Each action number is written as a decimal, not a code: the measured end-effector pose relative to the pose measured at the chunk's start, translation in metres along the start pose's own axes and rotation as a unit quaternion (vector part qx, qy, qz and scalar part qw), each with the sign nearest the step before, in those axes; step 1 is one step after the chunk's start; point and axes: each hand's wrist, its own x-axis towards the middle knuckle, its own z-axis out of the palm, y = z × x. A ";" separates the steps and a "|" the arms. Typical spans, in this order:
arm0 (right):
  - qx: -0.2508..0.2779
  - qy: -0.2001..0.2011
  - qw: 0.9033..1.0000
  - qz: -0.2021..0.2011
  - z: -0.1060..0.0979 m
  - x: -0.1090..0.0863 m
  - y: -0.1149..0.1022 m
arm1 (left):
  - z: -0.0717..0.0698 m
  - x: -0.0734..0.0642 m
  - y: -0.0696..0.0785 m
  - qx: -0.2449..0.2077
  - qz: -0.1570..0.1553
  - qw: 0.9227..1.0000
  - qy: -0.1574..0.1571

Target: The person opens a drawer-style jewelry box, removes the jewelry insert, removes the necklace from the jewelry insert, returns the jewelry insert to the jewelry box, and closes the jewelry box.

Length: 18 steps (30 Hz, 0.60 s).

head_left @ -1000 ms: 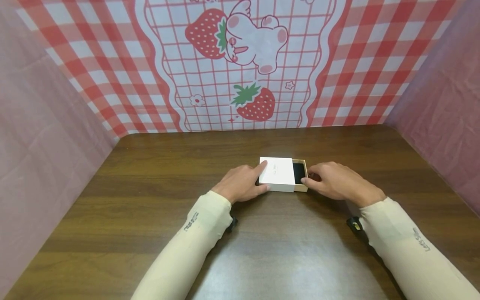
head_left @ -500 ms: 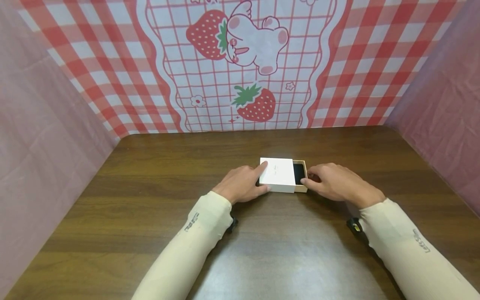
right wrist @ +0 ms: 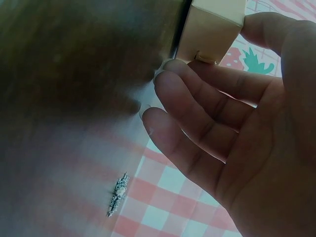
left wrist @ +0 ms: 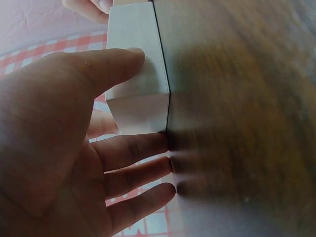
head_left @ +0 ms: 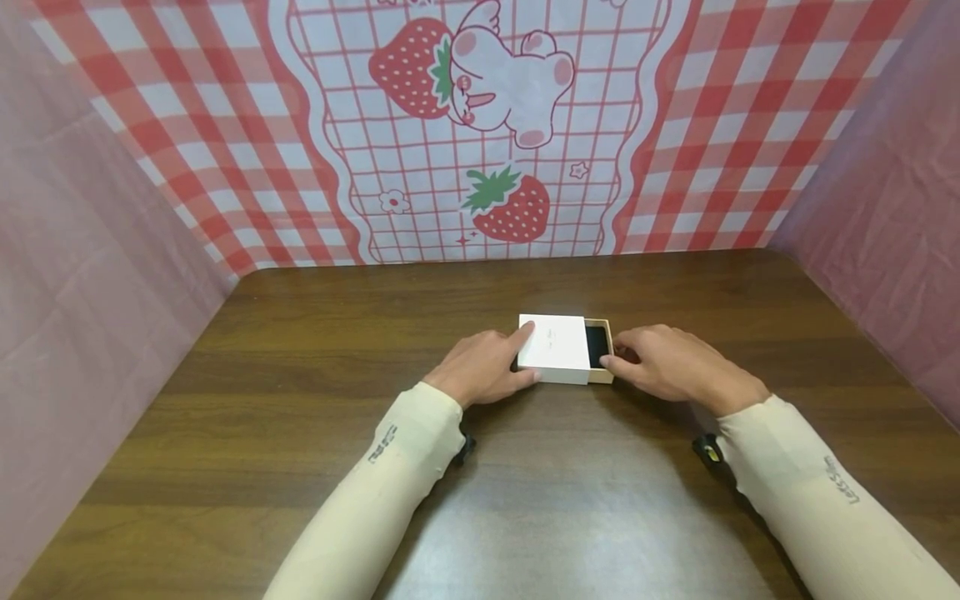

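A small white drawer-style gift box lies on the table. Its white sleeve (head_left: 553,342) has faint lettering on top, and a tan drawer (head_left: 602,377) with a black inside sticks partway out on the right. My left hand (head_left: 483,367) holds the sleeve's left end, thumb (left wrist: 123,64) along its near side and index finger over the top; the other fingers reach down by the tabletop. At the drawer's end, my right hand (head_left: 663,362) pinches the end wall between thumb and index finger. A small pull loop (right wrist: 205,58) shows beside that index finger.
In the right wrist view, a silvery, jewelled brooch-like piece (right wrist: 118,195) lies on the wooden table (head_left: 360,317) past the right hand. A red checked cloth (head_left: 255,150) with strawberries hangs behind the table; pink curtains (head_left: 90,250) hang at the sides.
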 end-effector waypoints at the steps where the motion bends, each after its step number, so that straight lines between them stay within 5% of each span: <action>1: 0.000 0.000 1.000 0.000 0.000 0.000 0.000 | 0.000 0.000 0.000 0.000 -0.001 1.000 0.000; 18: -0.005 0.004 1.000 -0.003 0.000 -0.001 -0.002 | -0.001 0.000 0.001 0.001 -0.003 1.000 -0.004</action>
